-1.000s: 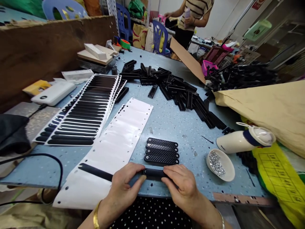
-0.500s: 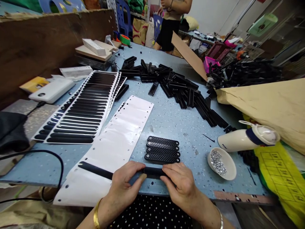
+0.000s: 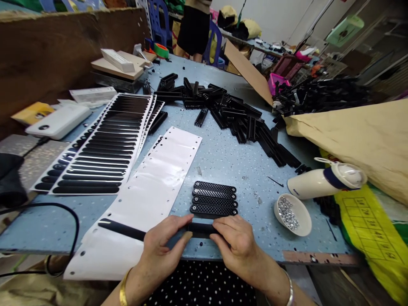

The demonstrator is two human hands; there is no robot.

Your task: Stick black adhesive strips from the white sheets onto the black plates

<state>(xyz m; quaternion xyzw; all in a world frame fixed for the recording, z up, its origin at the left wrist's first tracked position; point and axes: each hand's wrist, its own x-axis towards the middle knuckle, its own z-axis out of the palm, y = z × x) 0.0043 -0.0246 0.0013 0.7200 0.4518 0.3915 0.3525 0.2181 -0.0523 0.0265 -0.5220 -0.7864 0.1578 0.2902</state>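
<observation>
Black strip (image 3: 201, 230) pinched between left hand (image 3: 159, 248) and right hand (image 3: 237, 246).

**A crowded workshop around a blue table**

A pale blue speckled table (image 3: 223, 161) fills the middle. At nine o'clock runs a brown wooden board (image 3: 63, 46). Toward twelve o'clock stand blue plastic chairs (image 3: 159, 21), with a white wall (image 3: 280, 17) behind at one o'clock. Another cluttered bench (image 3: 255, 42) sits beyond. The light is even and bright.
</observation>
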